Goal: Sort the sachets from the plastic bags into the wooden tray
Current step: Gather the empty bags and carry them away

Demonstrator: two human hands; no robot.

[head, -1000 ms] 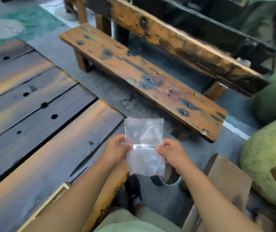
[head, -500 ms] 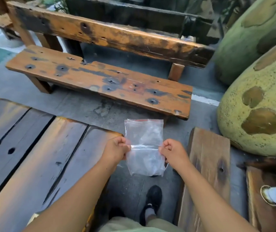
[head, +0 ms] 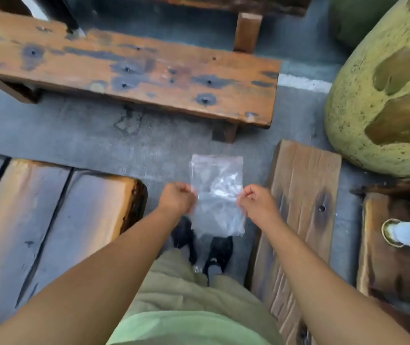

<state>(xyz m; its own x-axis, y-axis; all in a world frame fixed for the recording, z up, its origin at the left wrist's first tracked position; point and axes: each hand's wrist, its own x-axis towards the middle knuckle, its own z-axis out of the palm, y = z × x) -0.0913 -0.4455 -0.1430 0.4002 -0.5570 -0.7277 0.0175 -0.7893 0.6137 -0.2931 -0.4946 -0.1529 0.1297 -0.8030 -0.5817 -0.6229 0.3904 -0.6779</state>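
Observation:
A clear plastic zip bag (head: 217, 195) hangs in the air in front of me, above the grey floor and my black shoes. My left hand (head: 176, 199) pinches its left edge and my right hand (head: 256, 201) pinches its right edge, both at about the bag's mid height. The bag looks crumpled and see-through; I cannot make out any sachets inside it. The wooden tray is out of view.
A worn wooden table (head: 49, 220) lies at the left. A weathered bench (head: 149, 78) crosses the top, and another plank seat (head: 298, 220) runs at the right. A large yellow-green boulder shape (head: 385, 95) stands at the right, with a small white plant pot (head: 403, 232) below it.
My view has swung right and downward; the table slid left and the boulder, plank seat and plant pot came into view. Both hands still hold the bag the same way.

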